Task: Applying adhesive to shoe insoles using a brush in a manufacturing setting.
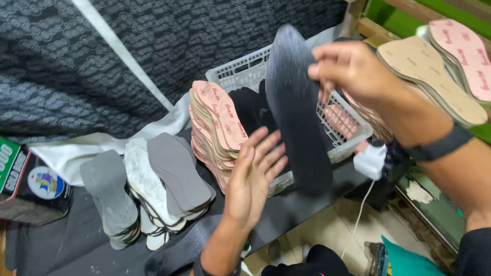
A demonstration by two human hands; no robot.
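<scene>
My right hand [353, 69] pinches the top edge of a dark grey shoe insole [296, 112] and holds it upright in front of a white plastic basket [240, 69]. My left hand [253, 176] is flat and open, its fingers spread, beside the lower left edge of the insole; whether it touches the insole is unclear. A stack of pink insoles [217, 125] stands on edge just left of my left hand. A dark band sits on my right wrist.
Piles of grey and white insoles [153, 184] lie on a dark sheet at lower left. Beige and pink insoles [450, 66] rest on a shelf at upper right. A printed box [30, 179] sits at far left. A white cable hangs down near the tiled floor.
</scene>
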